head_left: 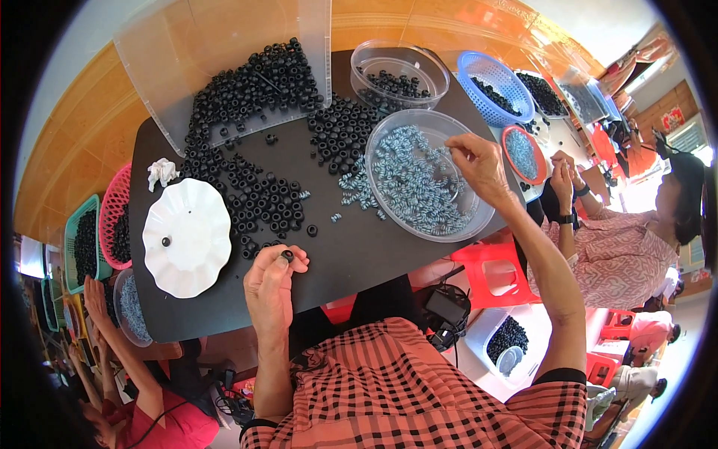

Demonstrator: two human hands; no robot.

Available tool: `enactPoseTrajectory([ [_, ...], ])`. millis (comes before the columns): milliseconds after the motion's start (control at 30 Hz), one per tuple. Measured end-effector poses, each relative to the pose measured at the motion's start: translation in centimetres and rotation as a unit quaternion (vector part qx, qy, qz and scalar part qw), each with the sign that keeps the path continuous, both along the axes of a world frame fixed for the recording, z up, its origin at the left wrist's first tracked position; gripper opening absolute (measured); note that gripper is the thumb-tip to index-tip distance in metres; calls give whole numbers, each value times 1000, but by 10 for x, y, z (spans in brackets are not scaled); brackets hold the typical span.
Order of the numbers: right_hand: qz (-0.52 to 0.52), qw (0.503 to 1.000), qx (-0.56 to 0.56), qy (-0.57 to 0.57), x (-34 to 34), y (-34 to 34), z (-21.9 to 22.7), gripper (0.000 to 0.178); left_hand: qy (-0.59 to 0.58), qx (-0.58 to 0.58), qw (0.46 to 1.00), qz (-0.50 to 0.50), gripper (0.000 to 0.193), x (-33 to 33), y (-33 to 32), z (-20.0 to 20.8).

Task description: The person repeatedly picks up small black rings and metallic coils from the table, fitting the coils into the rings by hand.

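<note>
Near the table's front edge, my left hand point(271, 278) is closed, pinching a small black round piece with a hole point(287, 256) between thumb and fingertips. Over the right side of a clear round bowl point(485, 217), my right hand point(479, 166) has its fingers drawn together; whatever they may hold is too small to make out. Tiny pale blue and dark striped pieces point(419, 179) fill this bowl, and some of them lie on the table at its left. Loose black pieces point(277, 202) of the same kind as the one in my left hand spread across the table's middle.
A translucent bin point(161, 90) lies tipped at the back, black pieces spilling out. A scalloped white plate point(187, 258) carries one dark piece, with crumpled tissue point(162, 173) behind it. A clear tub point(400, 52) and blue basket point(479, 67) stand far right. Other people sit either side.
</note>
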State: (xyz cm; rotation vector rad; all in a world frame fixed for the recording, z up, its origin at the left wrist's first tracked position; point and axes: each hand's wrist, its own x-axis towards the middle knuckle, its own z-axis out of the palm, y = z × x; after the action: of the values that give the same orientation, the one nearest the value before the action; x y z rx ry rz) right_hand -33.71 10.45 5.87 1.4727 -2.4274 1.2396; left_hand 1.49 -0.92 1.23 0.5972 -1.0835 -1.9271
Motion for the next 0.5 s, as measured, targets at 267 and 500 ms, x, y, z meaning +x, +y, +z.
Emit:
enactPoseTrajectory([
  [267, 93, 983, 147, 60, -17, 4, -7, 24, 1, -4, 1000, -2, 18, 1, 1, -2],
  [500, 5, 991, 131, 19, -6, 0, 0, 26, 8, -6, 1000, -13, 18, 2, 1, -2],
])
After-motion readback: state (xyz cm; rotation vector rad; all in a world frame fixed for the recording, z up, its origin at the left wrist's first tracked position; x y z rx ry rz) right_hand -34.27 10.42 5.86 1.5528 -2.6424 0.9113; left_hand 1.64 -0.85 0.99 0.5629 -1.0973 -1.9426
